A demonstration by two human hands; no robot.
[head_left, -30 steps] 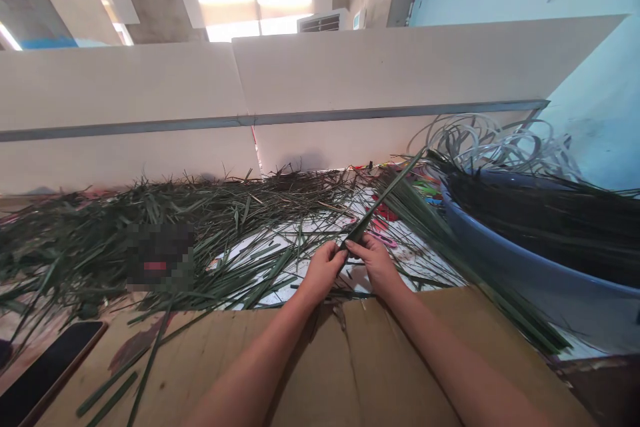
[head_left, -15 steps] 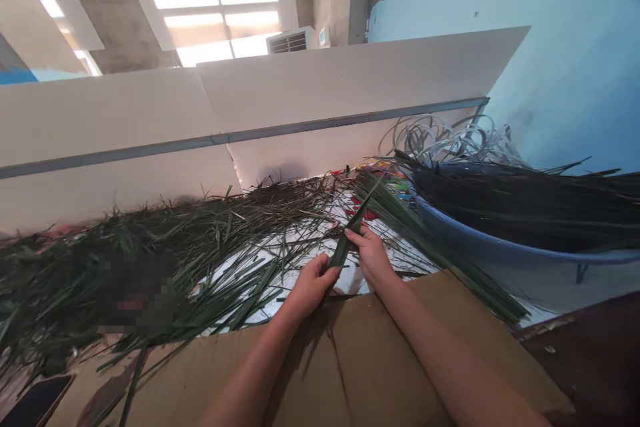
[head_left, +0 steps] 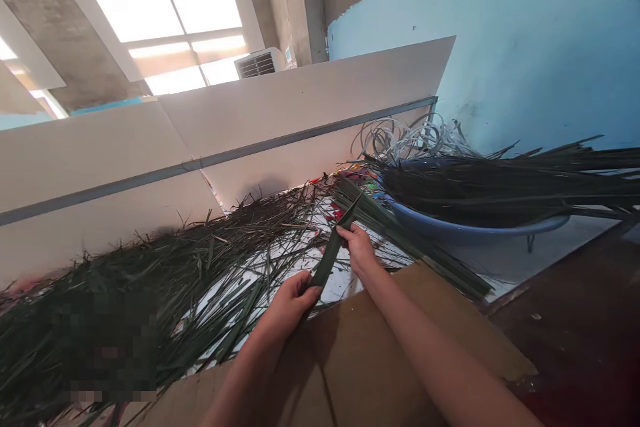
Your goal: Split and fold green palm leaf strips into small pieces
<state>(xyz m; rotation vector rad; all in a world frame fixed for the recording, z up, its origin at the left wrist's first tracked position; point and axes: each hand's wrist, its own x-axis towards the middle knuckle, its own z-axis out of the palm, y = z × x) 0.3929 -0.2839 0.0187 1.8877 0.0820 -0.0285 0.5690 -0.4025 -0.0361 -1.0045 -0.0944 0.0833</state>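
A long green leaf strip [head_left: 327,257] stretches slantwise between my two hands, its pointed tip reaching up and away. My left hand [head_left: 293,297] pinches its lower part between thumb and fingers. Higher up, near the tip, my right hand [head_left: 357,247] grips the same strip, thumb on top. Both hands are over the edge of a brown cardboard sheet [head_left: 370,340]. Just beyond the right hand lies a bundle of green leaf strips [head_left: 415,240].
Loose cut leaves [head_left: 165,273] are heaped at the left along a white partition [head_left: 260,173]. At right, a blue basin [head_left: 465,230] holds dark long leaves [head_left: 480,193]. Behind it are coils of pale strapping [head_left: 400,137]. A blue wall [head_left: 525,67] rises at right.
My left hand has slid down and left, away from the right hand, so more of the strip shows between them. The camera view has turned to the right.
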